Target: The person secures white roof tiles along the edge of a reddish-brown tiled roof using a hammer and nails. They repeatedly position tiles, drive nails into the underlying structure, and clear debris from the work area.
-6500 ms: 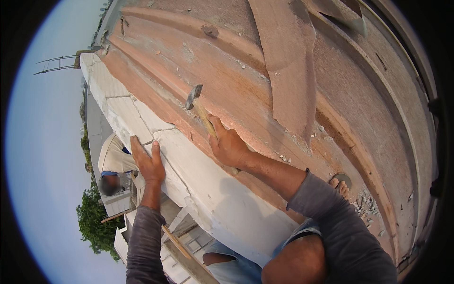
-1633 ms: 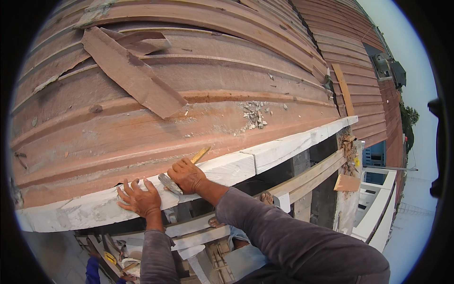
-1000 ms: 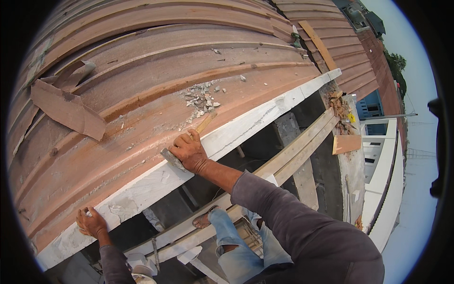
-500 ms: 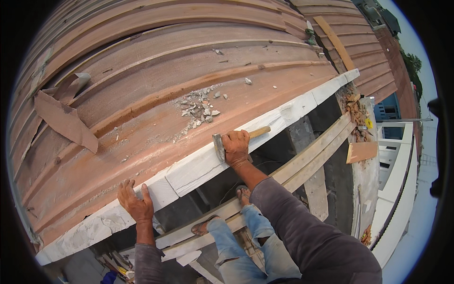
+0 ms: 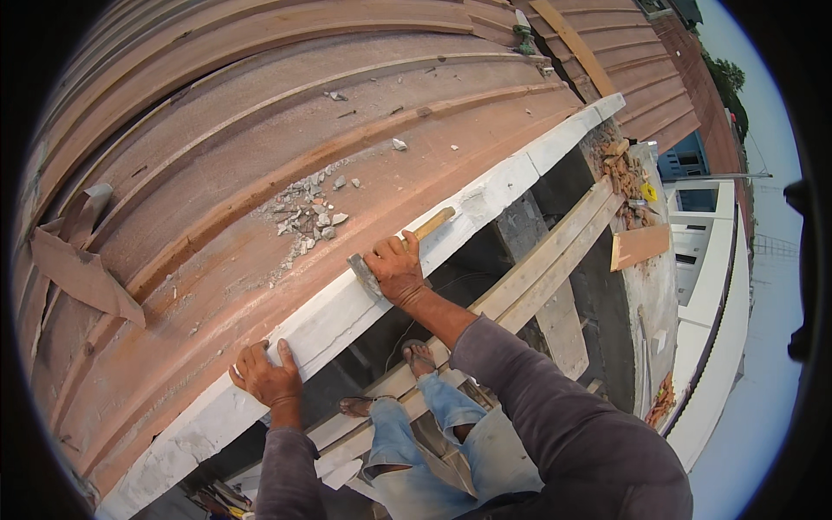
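Observation:
My right hand (image 5: 394, 273) grips a hammer (image 5: 362, 276) laid along the white edge strip (image 5: 485, 204), its metal head at the left and its wooden handle (image 5: 433, 224) poking out to the right. My left hand (image 5: 269, 377) is braced on the same white strip at lower left, thumb and fingers apart, holding nothing. The strip has cracks and rough patches and borders the faded red corrugated roof sheeting (image 5: 182, 243). Broken grey rubble (image 5: 308, 221) lies on that sheeting above my hands.
My sandalled feet (image 5: 416, 355) stand on timber planks (image 5: 542, 269) over dark openings. A bent sheet piece (image 5: 82, 273) lies at left; brick rubble (image 5: 624, 173) and a loose board (image 5: 640, 244) at right. A long board (image 5: 576, 48) lies on the farther roof; white railing beyond.
The view has turned from along the roof edge to across it. Both hands have shifted rightward along the white strip over the last second, the hammer still in my right hand.

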Action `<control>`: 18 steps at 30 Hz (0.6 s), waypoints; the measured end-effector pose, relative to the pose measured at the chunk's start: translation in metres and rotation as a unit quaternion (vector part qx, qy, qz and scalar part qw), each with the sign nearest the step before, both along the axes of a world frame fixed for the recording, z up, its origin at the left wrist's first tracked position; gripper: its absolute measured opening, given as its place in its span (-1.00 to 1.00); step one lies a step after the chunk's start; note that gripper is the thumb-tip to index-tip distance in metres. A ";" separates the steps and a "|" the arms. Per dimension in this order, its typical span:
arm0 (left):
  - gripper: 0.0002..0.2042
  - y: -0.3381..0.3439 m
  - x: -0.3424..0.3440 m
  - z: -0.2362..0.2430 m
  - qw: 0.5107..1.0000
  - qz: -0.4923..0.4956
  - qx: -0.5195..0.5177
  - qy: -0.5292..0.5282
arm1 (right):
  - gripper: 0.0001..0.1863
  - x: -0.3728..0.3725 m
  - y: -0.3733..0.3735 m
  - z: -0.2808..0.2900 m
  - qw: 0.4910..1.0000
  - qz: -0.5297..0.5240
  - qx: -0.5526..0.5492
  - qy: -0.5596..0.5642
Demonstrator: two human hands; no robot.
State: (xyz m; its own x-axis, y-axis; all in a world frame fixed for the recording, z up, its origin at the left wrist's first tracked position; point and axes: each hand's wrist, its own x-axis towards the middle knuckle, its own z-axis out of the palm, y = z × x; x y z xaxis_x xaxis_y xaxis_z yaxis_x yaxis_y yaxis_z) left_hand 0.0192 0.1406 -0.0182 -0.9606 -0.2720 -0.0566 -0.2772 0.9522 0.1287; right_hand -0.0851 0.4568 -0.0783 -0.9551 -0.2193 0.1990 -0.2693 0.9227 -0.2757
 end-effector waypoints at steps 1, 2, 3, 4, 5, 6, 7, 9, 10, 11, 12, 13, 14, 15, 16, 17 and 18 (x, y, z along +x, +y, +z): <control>-0.61 0.000 0.000 -0.001 0.999 -0.019 -0.003 0.027 | -0.87 -0.009 0.019 -0.004 1.000 -0.012 0.010 0.007; -0.61 0.001 0.001 -0.003 1.000 -0.007 -0.012 0.003 | -0.87 -0.017 0.035 -0.009 0.999 -0.046 0.015 0.008; -0.62 0.000 0.001 -0.004 1.000 -0.011 -0.023 0.005 | -0.86 -0.024 0.051 -0.015 0.996 -0.083 0.020 0.010; -0.62 0.000 0.001 -0.005 0.999 -0.029 -0.030 0.032 | -0.85 -0.029 0.064 -0.020 0.992 -0.125 0.024 -0.008; -0.62 0.000 0.001 -0.006 0.999 -0.016 -0.032 -0.001 | -0.86 -0.031 0.072 -0.026 0.989 -0.146 0.024 0.017; -0.62 -0.001 0.001 -0.006 0.999 -0.015 -0.032 -0.011 | -0.87 -0.035 0.075 -0.032 0.984 -0.173 0.020 0.021; -0.62 -0.002 0.000 -0.006 0.999 -0.026 -0.033 0.008 | -0.89 -0.038 0.077 -0.038 0.978 -0.206 0.010 0.009; -0.59 -0.002 0.000 -0.007 0.999 -0.012 -0.039 -0.020 | -0.87 -0.036 0.074 -0.047 0.974 -0.228 -0.002 0.021; -0.58 -0.002 -0.001 -0.008 0.999 -0.014 -0.041 -0.017 | -0.85 -0.035 0.073 -0.050 0.969 -0.245 -0.014 0.026; -0.56 -0.002 -0.001 -0.008 0.999 -0.026 -0.038 -0.003 | -0.83 -0.034 0.073 -0.052 0.964 -0.264 -0.028 0.017; -0.55 -0.003 -0.001 -0.009 0.998 -0.027 -0.056 -0.022 | -0.81 -0.032 0.073 -0.054 0.961 -0.273 -0.040 0.018; -0.53 -0.004 -0.001 -0.009 0.997 -0.035 -0.070 -0.027 | -0.78 -0.031 0.074 -0.055 0.958 -0.283 -0.054 0.008; -0.51 -0.004 -0.001 -0.011 0.995 -0.048 -0.082 -0.012 | -0.75 -0.030 0.076 -0.054 0.953 -0.295 -0.069 0.002; -0.47 -0.005 0.000 -0.012 0.995 -0.044 -0.085 -0.025 | -0.73 -0.029 0.077 -0.054 0.953 -0.293 -0.083 0.003; -0.43 -0.006 0.001 -0.013 0.995 -0.045 -0.088 -0.019 | -0.71 -0.029 0.079 -0.053 0.950 -0.295 -0.099 0.007; -0.39 -0.007 0.001 -0.015 0.994 -0.053 -0.092 -0.001 | -0.69 -0.029 0.080 -0.052 0.948 -0.296 -0.116 0.004; -0.44 -0.008 0.002 -0.016 0.993 -0.060 -0.103 0.006 | -0.69 -0.029 0.081 -0.051 0.947 -0.298 -0.121 0.010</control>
